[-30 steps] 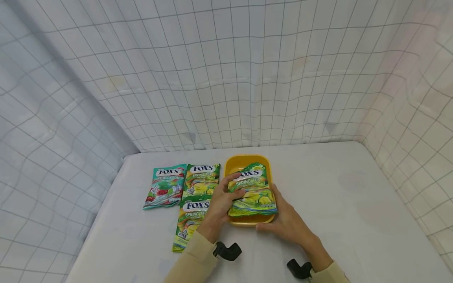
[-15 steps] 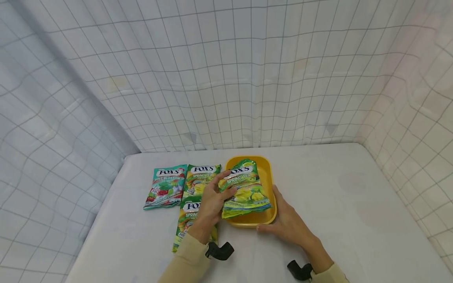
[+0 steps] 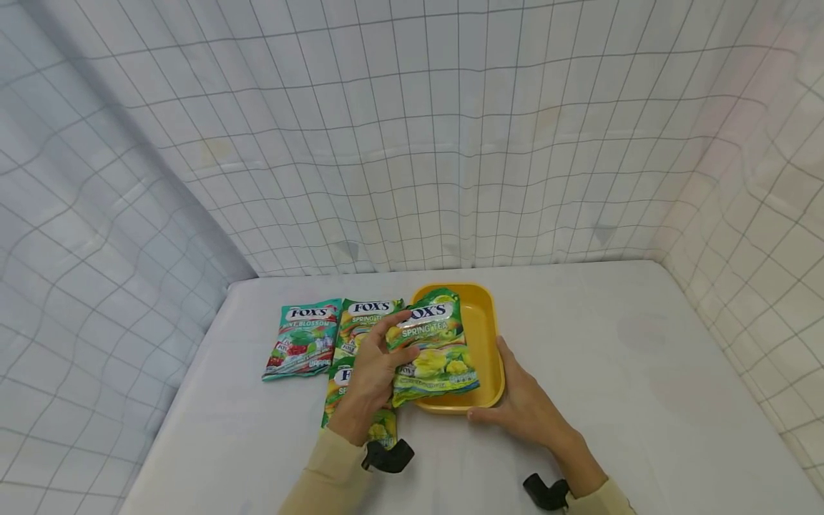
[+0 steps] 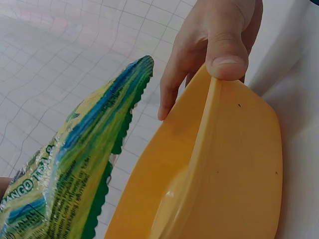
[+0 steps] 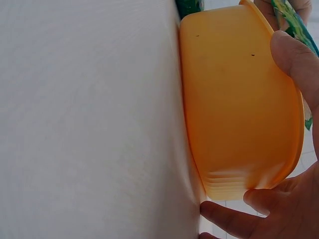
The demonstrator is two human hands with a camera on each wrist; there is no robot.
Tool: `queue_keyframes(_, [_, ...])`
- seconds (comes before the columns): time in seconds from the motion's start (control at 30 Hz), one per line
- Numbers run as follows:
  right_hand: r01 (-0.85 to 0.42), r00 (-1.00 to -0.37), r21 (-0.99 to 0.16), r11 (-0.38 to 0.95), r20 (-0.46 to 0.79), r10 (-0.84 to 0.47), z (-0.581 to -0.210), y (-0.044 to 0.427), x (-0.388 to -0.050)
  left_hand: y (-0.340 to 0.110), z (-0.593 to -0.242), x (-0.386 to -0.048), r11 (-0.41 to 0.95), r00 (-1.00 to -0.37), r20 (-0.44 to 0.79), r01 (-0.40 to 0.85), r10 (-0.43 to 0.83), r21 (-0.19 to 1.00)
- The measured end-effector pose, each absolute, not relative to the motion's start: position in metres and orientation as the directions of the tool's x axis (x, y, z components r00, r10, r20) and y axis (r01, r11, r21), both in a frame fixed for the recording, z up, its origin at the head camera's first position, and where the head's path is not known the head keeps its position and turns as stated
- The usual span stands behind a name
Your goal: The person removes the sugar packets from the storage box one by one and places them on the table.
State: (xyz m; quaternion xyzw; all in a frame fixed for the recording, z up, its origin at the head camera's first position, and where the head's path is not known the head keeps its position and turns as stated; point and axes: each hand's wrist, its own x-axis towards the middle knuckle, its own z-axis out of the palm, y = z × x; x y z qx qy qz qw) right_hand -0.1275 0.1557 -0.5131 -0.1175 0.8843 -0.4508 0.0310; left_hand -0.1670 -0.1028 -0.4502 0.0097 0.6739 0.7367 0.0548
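My left hand [image 3: 372, 370] holds a green FOX'S Spring Tea candy bag [image 3: 434, 352] by its left side, thumb on the printed front. The bag is above the left part of a yellow plastic tub [image 3: 484, 343] and hides part of it. In the left wrist view, the bag's serrated edge [image 4: 107, 184] is apart from the tub's rim [image 4: 197, 154]. My right hand [image 3: 524, 404] grips the tub's near right corner. In the right wrist view, the thumb [image 5: 294, 57] lies at the rim and other fingers touch the side wall.
Left of the tub lie a teal FOX'S bag [image 3: 302, 340] and two green Spring Tea bags, the far one [image 3: 367, 309] and the near one [image 3: 383, 428], partly behind my left hand. A white grid-patterned curtain [image 3: 450, 143] stands behind the white table [image 3: 611, 343].
My left hand has moved left with the candy bag, from over the tub's middle to its left side, showing more of the tub's inside. My right hand has stayed on the tub.
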Motion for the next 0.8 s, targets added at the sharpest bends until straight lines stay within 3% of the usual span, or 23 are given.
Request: queue_keyframes(0.8, [-0.214,-0.965,-0.802,0.558,0.085,-0.248,-0.515,0.157,-0.128,-0.144,-0.438,-0.149,0.007,-0.993,-0.080,-0.080,0.092,0.997])
